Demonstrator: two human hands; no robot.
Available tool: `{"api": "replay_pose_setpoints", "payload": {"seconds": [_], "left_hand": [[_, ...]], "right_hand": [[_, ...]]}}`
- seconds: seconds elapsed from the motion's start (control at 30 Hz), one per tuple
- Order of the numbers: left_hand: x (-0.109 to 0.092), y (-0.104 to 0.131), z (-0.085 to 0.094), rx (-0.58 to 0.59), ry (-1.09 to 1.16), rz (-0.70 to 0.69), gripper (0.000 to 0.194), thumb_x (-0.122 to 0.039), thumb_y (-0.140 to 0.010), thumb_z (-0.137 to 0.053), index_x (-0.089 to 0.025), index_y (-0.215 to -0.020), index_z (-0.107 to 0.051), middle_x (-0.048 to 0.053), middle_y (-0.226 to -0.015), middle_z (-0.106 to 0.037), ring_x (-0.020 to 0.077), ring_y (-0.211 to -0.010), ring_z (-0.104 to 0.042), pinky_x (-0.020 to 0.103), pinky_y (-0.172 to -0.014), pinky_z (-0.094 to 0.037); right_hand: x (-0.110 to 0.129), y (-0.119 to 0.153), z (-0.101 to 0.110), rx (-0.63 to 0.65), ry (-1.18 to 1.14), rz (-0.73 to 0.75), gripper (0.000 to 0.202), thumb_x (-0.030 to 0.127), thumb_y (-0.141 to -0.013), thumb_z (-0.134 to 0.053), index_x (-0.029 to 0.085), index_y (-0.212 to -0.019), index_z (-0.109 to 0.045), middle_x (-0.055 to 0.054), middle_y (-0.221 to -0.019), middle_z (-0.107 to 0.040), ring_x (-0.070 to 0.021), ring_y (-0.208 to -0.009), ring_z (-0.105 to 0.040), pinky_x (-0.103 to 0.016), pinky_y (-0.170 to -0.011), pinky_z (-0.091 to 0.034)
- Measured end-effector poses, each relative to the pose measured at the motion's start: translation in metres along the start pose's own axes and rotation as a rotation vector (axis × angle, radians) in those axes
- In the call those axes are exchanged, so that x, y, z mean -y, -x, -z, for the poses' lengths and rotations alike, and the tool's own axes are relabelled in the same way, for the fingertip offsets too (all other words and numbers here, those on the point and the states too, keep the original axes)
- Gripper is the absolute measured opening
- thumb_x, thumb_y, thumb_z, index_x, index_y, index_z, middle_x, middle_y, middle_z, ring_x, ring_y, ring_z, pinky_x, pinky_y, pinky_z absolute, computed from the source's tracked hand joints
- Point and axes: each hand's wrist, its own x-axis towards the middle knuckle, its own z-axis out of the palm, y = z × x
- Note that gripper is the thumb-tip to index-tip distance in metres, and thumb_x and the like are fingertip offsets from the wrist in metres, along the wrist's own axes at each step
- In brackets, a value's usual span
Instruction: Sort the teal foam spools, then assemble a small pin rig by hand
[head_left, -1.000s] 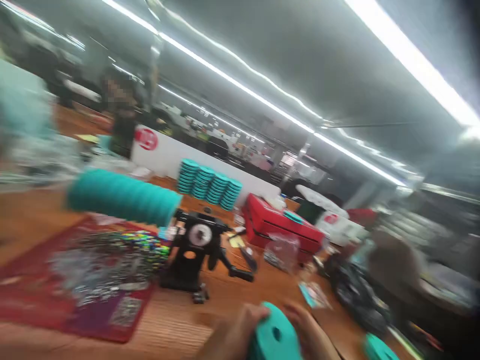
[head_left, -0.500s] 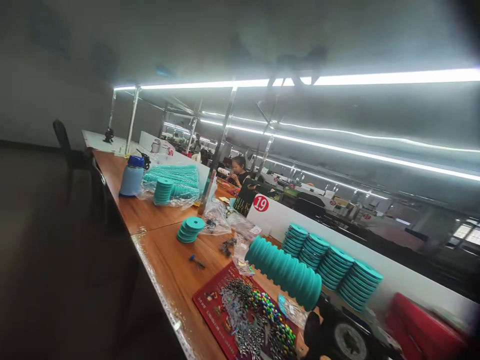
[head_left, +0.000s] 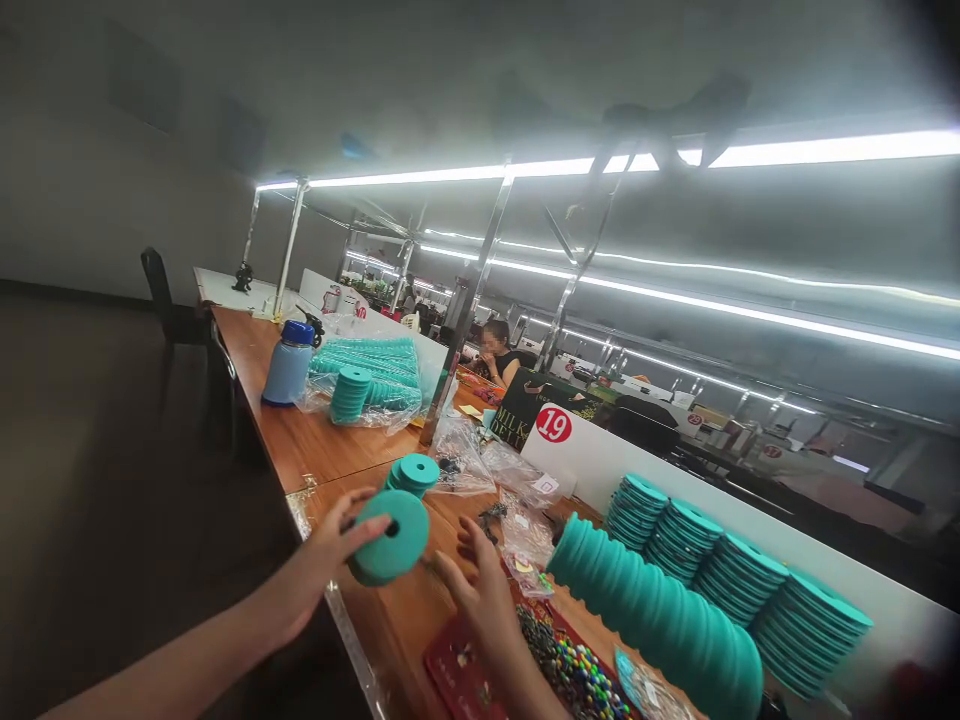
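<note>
A left hand [head_left: 319,575] holds a teal disc [head_left: 388,536] in its grip above the tabletop [head_left: 300,445] edge; the right hand [head_left: 480,590] hovers just beside it, fingers spread, holding nothing. Beyond lie a small disc stack [head_left: 412,473], a long roll [head_left: 660,620], and a blue bottle [head_left: 289,362].

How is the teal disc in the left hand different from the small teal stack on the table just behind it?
The left hand holds the teal disc in the air, while the small stack rests on the wooden table. The disc is tilted, its face and hole toward the camera; the stack lies flat. The disc looks single; the stack has several layers. Both are teal and round.
</note>
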Motion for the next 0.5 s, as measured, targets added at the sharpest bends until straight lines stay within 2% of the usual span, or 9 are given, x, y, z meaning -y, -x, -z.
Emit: {"api": "replay_pose_setpoints", "payload": {"seconds": [0.07,0.13,0.23,0.37,0.5], "left_hand": [[-0.007,-0.020,0.030,-0.114,-0.085,-0.026,0.053,-0.051,-0.074,-0.050,-0.020,-0.114,-0.038,0.009,-0.111,-0.051,0.0258,-0.104,-0.049,0.033,-0.080,-0.042],[-0.010,-0.036,0.054,-0.199,-0.134,-0.011,0.058,-0.053,-0.073,-0.049,-0.016,-0.116,-0.036,0.010,-0.111,-0.050,0.0276,-0.106,-0.048,0.032,-0.079,-0.042],[-0.014,-0.048,0.076,-0.231,-0.174,-0.004,0.063,-0.056,-0.075,-0.043,-0.011,-0.119,-0.032,0.008,-0.109,-0.050,0.0281,-0.107,-0.046,0.030,-0.078,-0.043],[-0.023,-0.055,0.083,-0.237,-0.195,0.003,0.069,-0.059,-0.076,-0.040,-0.008,-0.121,-0.029,0.008,-0.106,-0.052,0.0265,-0.102,-0.049,0.029,-0.076,-0.043],[-0.029,-0.071,0.077,-0.259,-0.144,0.023,0.069,-0.056,-0.074,-0.046,-0.007,-0.121,-0.032,0.010,-0.109,-0.052,0.0242,-0.100,-0.050,0.024,-0.071,-0.044]], "right_hand": [[0.011,-0.036,-0.023,0.007,0.143,0.090,0.059,0.035,-0.068,-0.062,0.024,-0.122,-0.042,-0.010,-0.120,-0.046,-0.0274,-0.110,-0.041,-0.042,-0.090,-0.037],[0.017,-0.067,-0.047,0.007,0.345,0.147,0.071,0.036,-0.060,-0.068,0.022,-0.124,-0.041,-0.014,-0.125,-0.041,-0.0344,-0.114,-0.034,-0.051,-0.093,-0.029],[0.014,-0.097,-0.080,-0.004,0.480,0.114,0.080,0.035,-0.053,-0.073,0.019,-0.124,-0.040,-0.020,-0.130,-0.034,-0.0429,-0.118,-0.024,-0.062,-0.089,-0.021],[0.000,-0.117,-0.110,0.017,0.506,0.078,0.074,0.030,-0.059,-0.070,0.020,-0.125,-0.039,-0.017,-0.133,-0.031,-0.0407,-0.121,-0.020,-0.060,-0.089,-0.022],[0.002,-0.143,-0.128,0.016,0.509,0.115,0.069,0.040,-0.066,-0.062,0.023,-0.127,-0.033,-0.011,-0.135,-0.031,-0.0368,-0.122,-0.021,-0.055,-0.089,-0.026]]}}
